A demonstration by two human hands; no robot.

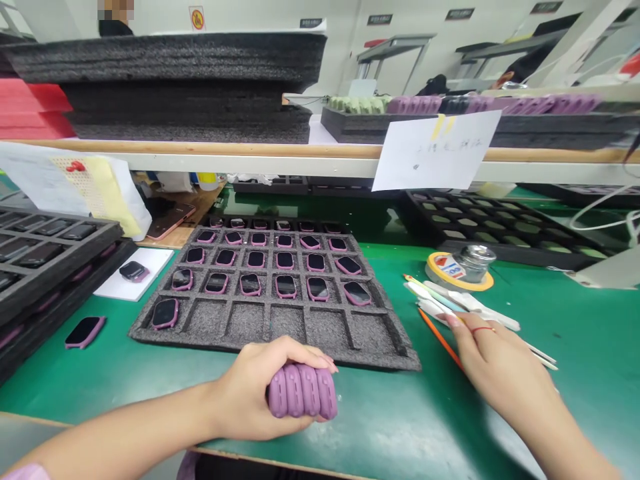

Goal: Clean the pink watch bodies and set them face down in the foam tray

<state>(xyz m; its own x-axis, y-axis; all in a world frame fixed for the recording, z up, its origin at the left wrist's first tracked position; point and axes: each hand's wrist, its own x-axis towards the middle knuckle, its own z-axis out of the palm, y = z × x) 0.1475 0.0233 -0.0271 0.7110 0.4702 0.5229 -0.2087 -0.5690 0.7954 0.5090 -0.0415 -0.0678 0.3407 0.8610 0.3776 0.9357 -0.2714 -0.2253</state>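
The left hand (245, 390) is closed tight around a bunch of soft purple ribbed rubber cases (303, 392). The bunch sits in the fist just above the green work mat (380, 427). Its long side runs left to right, and each case stands up on its edge, side by side.

The right hand (500, 363) is open, with its fingers (455, 321) gently bent. It holds nothing and is close to some thin white plastic tools (467, 303) and a thin orange stick (440, 340).

Ahead lies a big dark gray foam tray (385, 353) with square holes. In the row nearest the person, a black watch in a purple case (165, 313) fills the far left hole, and the other five holes are empty. All the rows past it are full of watches.

Farther left, a black plastic tray (50, 247) holds more dark watches. Farther right stand a round yellow tape roll (459, 272) and a shiny metal jar (475, 262). Past them, a long wooden-edged shelf (200, 148) holds tall stacks of black foam (165, 87).
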